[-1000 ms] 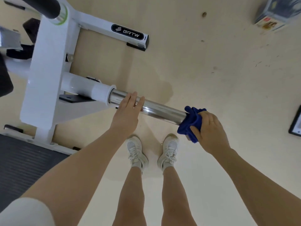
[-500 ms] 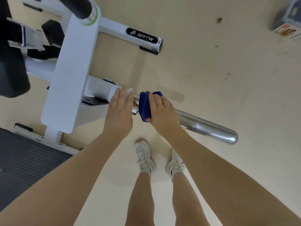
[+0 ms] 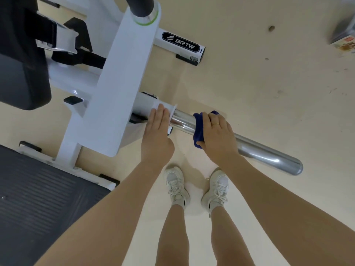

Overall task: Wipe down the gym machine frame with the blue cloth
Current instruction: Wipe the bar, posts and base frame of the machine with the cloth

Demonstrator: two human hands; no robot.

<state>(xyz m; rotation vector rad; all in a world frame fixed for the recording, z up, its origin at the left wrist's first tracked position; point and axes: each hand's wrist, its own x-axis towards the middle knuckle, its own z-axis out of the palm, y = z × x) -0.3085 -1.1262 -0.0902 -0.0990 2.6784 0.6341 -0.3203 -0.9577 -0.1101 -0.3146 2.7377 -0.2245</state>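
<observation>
Wiping the chrome bar

Our right hand wraps the blue cloth round it; our left hand rests flat at frame centre.

Cloth on the bar, right of the frame; shoes below.

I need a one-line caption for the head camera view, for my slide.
Right hand wraps the blue cloth around the chrome bar while the left hand rests flat on the white frame.
</observation>
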